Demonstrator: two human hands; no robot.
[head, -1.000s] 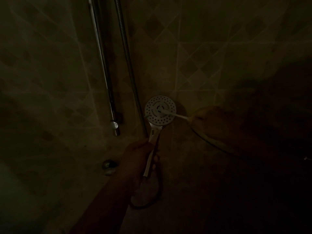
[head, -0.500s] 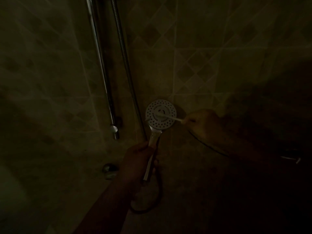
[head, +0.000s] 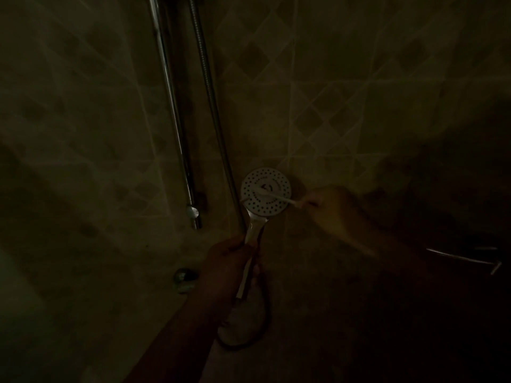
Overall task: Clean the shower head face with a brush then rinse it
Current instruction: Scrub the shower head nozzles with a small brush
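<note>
The scene is very dark. A round white shower head [head: 266,192] with many small holes faces me at the centre. My left hand [head: 231,261] grips its chrome handle from below. A thin white brush [head: 272,195] lies across the face, its head near the left rim. My right hand [head: 329,207] pinches the brush handle just right of the shower head; the hand is blurred.
A chrome slide bar [head: 172,106] and the metal shower hose [head: 211,106] run down the tiled wall left of the shower head. The hose loops below my left hand [head: 249,341]. A chrome knob [head: 183,276] sits low on the left.
The brush head has slid leftward across the shower face, from the centre to the left rim. My right hand has moved closer to the shower head. The left hand keeps its grip.
</note>
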